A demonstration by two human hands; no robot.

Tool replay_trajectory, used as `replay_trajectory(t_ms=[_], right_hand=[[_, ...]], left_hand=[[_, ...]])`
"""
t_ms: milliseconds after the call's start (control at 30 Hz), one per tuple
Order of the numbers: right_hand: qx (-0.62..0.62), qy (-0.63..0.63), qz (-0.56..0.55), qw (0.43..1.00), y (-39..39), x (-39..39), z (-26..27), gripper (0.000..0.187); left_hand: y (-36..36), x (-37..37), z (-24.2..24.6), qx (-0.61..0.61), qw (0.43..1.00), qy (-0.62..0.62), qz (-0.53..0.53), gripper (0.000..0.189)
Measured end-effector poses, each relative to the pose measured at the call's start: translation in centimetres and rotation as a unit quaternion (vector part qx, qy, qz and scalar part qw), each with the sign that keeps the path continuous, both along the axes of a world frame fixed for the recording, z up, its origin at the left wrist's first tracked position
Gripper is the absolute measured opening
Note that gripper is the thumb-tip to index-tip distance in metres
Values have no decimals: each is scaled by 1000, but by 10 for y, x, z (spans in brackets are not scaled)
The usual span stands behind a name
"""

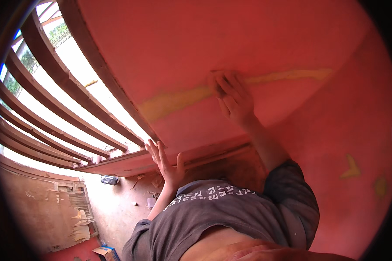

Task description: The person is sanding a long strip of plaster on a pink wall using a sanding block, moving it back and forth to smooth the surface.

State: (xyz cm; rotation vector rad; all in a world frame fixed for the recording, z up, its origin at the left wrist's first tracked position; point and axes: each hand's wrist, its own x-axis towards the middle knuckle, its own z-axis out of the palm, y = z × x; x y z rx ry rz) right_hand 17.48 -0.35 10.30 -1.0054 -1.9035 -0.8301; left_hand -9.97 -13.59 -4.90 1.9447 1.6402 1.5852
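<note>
My right hand [236, 99] is pressed against a red painted wall [189, 42]. Under its fingers is a small, dark, flat piece [221, 88], possibly sandpaper, mostly covered by the hand. The hand lies across a long yellowish strip of filler [176, 101], which runs out on both sides of it. My left hand [166, 163] holds nothing, its fingers spread. Its fingertips are at the lower corner of a wooden window frame [117, 94]; whether they touch the wood I cannot tell.
Brown wooden bars [81, 94] cross the bright window opening at left. Below are a door panel [36, 208] with peeling veneer, a dark plastic bag [109, 179] and a cardboard box [106, 253]. Yellow patches [351, 167] mark the adjoining wall at right. Scraps lie on the floor [117, 202].
</note>
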Motion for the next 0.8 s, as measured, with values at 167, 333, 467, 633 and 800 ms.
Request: replay_trajectory(t_ms=[167,333,467,633,800], right_hand=[[56,331,-45,941,15,26,12,35],[44,153,16,987,3,-22,-37,35],[29,242,53,968,6,-25,-45,36],[8,338,65,939,2,-32,-42,32],[-416,234,211,853,-68,-57,-104,16]], left_hand=[[-6,3,5,15,999,-35,-28,83],[-5,0,8,36,998,-28,-31,81],[-6,-1,9,46,998,-35,-30,79],[-18,4,3,-1,999,-48,-19,74],[-18,-1,15,-70,989,-106,-76,67]])
